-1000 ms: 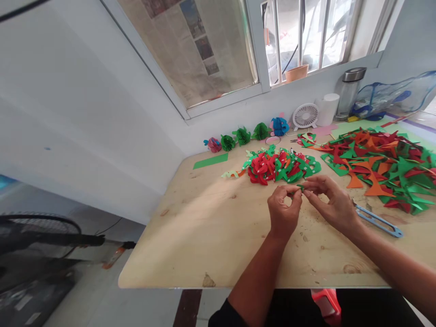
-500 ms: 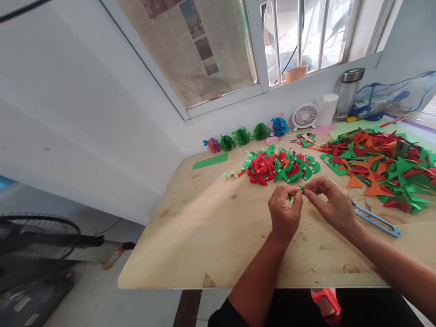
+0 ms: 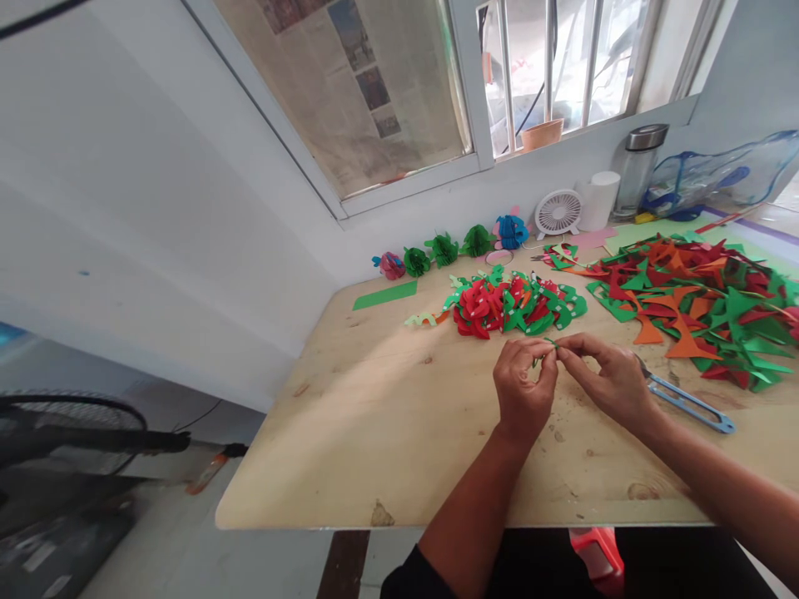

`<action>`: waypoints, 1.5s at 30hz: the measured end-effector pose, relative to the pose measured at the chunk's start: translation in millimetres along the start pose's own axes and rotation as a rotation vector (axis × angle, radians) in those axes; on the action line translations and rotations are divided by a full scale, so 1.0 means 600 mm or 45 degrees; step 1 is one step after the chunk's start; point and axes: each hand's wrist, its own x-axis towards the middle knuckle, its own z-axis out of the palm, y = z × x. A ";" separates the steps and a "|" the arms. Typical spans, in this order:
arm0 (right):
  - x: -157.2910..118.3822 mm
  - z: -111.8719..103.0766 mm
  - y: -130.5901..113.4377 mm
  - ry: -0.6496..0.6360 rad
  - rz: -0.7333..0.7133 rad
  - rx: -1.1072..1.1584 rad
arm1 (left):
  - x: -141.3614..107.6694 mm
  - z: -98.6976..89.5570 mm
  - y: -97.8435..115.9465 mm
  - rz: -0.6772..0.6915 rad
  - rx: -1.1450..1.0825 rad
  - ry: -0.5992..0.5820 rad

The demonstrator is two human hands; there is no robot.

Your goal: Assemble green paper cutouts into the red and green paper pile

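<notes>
My left hand and my right hand meet over the wooden table, thumbs and fingers pinched together. Between the fingertips is a small green paper piece, mostly hidden by the fingers. Just beyond my hands lies a heap of curved red and green paper cutouts, some with small white squares on them. A pale blue craft knife rests on the table to the right, its tip partly behind my right hand.
Red, orange and green paper scraps are piled at the right. Along the wall stand green folded-paper figures, a blue one, a small white fan and a glass bottle. A green strip lies at the back left.
Both hands stay in nearly the same place. The fingers of my left hand have shifted slightly, and the green paper piece has turned a little between the fingertips.
</notes>
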 end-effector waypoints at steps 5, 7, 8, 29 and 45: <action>0.000 0.000 -0.004 0.004 -0.033 -0.005 | 0.000 0.001 -0.001 -0.010 0.005 -0.007; 0.002 -0.001 -0.005 0.006 -0.046 -0.009 | -0.001 0.001 -0.002 -0.046 0.012 -0.013; 0.002 -0.001 -0.006 0.010 -0.051 -0.012 | -0.002 0.001 -0.003 -0.062 0.021 -0.020; 0.004 -0.005 -0.018 0.074 -0.106 -0.017 | 0.000 0.004 -0.010 -0.655 -0.488 0.030; 0.004 -0.010 -0.022 0.001 -0.143 0.054 | 0.013 0.000 -0.005 -0.896 -0.742 0.191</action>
